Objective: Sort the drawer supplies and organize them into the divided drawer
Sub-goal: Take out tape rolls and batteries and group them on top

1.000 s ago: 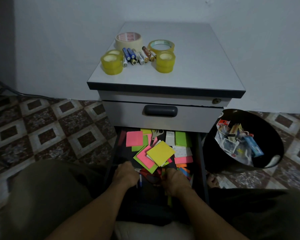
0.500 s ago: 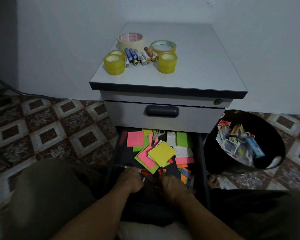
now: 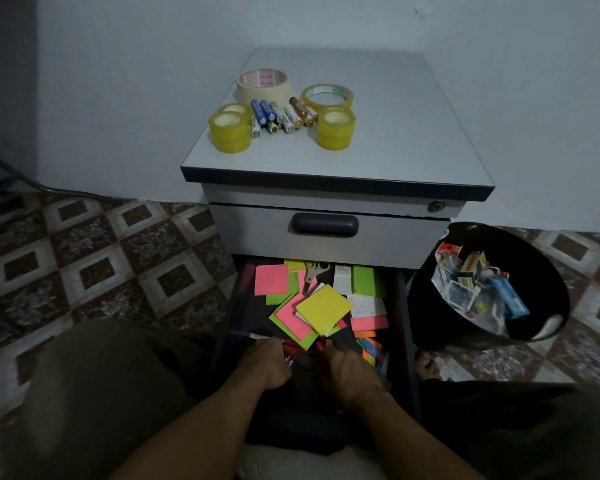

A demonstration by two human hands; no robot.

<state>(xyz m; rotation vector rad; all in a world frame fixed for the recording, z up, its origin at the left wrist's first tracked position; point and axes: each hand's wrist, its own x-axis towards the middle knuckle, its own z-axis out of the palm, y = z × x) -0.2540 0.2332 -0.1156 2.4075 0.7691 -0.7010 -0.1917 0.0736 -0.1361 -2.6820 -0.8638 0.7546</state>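
Paper pads in pink, yellow and green lie jumbled in the open bottom drawer (image 3: 403,306) at lower centre of the frame. Your left hand (image 3: 267,363) and right hand (image 3: 350,375) are both sunk into its near end, knuckles up. Their fingers curl down into the clutter, so you cannot tell whether either grips anything. Small red and dark items sit between the two hands, too dim to name. Both forearms reach in from the bottom edge and converge on the drawer.

One yellow pad (image 3: 323,309) lies tilted on top of the heap, with one pink pad (image 3: 271,279) at upper left and one green pad (image 3: 368,280) at upper right. One pair of scissors (image 3: 314,270) lies at the back.

Up on the cabinet's tabletop (image 3: 395,157) sit one cream tape roll (image 3: 262,85) and one wide clear roll (image 3: 326,97). A stack of small yellow rolls (image 3: 230,133) stands either side of a row of batteries (image 3: 281,116), two of them blue.

At right, one black bin (image 3: 430,306) holds packaging.
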